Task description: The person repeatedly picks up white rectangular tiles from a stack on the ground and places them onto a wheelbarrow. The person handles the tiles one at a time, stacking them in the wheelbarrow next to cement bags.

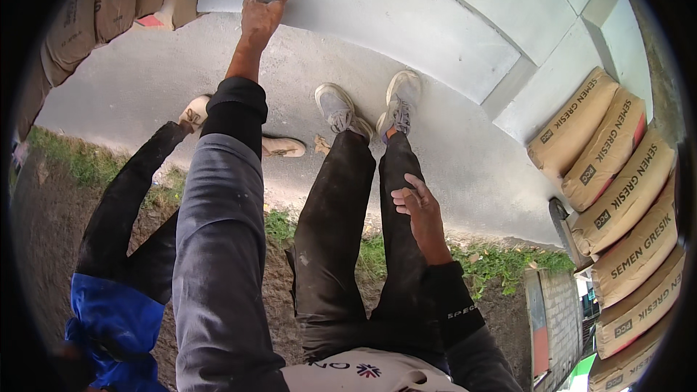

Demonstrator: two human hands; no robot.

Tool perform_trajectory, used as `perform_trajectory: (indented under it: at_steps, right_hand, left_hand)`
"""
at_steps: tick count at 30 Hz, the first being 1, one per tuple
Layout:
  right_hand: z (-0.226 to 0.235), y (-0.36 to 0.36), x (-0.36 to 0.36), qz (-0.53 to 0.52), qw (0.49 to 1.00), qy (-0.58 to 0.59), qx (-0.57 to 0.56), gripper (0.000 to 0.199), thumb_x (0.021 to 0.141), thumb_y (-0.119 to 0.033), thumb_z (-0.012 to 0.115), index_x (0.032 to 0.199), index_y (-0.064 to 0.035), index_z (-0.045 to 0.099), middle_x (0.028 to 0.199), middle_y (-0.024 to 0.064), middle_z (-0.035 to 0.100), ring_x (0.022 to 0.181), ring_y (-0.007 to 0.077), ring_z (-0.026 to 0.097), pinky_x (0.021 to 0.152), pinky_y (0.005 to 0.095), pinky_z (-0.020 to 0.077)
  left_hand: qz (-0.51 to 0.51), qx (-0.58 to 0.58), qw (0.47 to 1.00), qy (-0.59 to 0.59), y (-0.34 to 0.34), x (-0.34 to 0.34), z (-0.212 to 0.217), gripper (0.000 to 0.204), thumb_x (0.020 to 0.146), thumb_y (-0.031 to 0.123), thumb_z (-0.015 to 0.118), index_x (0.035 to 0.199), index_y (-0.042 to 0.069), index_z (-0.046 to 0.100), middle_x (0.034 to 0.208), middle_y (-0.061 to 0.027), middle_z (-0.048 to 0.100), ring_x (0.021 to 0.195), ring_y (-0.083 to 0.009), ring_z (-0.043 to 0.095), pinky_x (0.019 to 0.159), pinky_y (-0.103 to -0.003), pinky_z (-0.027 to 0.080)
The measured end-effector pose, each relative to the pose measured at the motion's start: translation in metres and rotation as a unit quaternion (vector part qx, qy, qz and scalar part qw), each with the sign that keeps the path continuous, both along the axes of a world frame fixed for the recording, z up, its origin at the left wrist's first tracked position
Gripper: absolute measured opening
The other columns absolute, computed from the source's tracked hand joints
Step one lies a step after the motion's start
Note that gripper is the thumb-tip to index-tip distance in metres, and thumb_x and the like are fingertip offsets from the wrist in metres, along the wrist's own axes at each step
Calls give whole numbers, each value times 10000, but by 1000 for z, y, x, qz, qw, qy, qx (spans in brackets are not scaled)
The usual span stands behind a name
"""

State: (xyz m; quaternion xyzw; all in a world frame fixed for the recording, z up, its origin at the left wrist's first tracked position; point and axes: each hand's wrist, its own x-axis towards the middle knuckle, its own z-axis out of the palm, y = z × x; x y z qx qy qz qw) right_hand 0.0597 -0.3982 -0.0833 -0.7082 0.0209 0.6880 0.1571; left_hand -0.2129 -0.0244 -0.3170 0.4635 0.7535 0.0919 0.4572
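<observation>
My left hand [264, 16] reaches out over the lower edge of a smooth pale grey slab [377, 25]. One digit sticks out to the right, and the other fingers are mostly hidden behind the back of the hand. I cannot tell whether it grips the slab or only hovers over it. My right hand [422, 216] is in front of my right thigh, dusty, with its fingers loosely bent and apart and nothing in them. It touches no slab or sack.
Brown cement sacks [632, 189] are stacked at the right, and more sacks [116, 0] stand at the upper left. A person in blue [116, 319] stands to my left. I stand on dusty concrete [465, 174] bordered by grass [479, 265]. Further pale slabs [559, 65] lie at upper right.
</observation>
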Motion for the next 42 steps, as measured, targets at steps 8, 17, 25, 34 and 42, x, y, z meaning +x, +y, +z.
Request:
perform_trajectory:
  at_steps: [8, 17, 25, 34, 42]
  right_hand:
    - [-28, 47, -14, 1, 999, 14, 32, 487, 1023, -276, 570, 1405, 19, 501, 1057, 113, 709, 983, 173, 665, 847, 310, 527]
    - [-88, 75, 10, 0, 1000, 28, 13, 488, 1025, -390, 557, 1335, -13, 572, 1064, 106, 677, 932, 180, 644, 834, 330, 532]
    - [-148, 83, 25, -149, 988, 38, 11, 836, 949, -571, 611, 1478, 24, 355, 1341, 247, 520, 1175, 309, 571, 967, 419, 503]
    - [-142, 101, -28, -468, 870, 144, 61, 1144, 807, -787, 611, 1594, -116, 121, 1615, 147, 232, 1495, 371, 228, 1185, 600, 245]
    - [-26, 120, -29, -540, 825, 128, 106, 836, 929, -737, 464, 1534, -169, 361, 1498, 111, 451, 1387, 336, 411, 1135, 534, 345]
  left_hand:
    - [132, 23, 988, 71, -84, -37, -10, 907, 816, 574, 755, 1372, -84, 470, 1366, -265, 506, 1262, -383, 530, 1108, -482, 371]
    - [446, 2, 819, -361, -105, -25, -20, 936, 897, 606, 669, 1498, -5, 291, 1430, -185, 438, 1362, -336, 416, 1139, -462, 344]
    - [478, 6, 807, -347, -125, -23, -23, 978, 909, 693, 576, 1568, 85, 186, 1578, -169, 270, 1462, -332, 286, 1205, -456, 283]
    - [466, 62, 823, -319, -200, -14, 155, 856, 935, 651, 561, 1554, 130, 280, 1551, -120, 329, 1432, -305, 328, 1193, -555, 265]
    - [311, 17, 914, -258, -227, 50, 356, 910, 712, 600, 845, 1266, 76, 349, 1222, -124, 419, 1179, -245, 437, 1030, -429, 389]
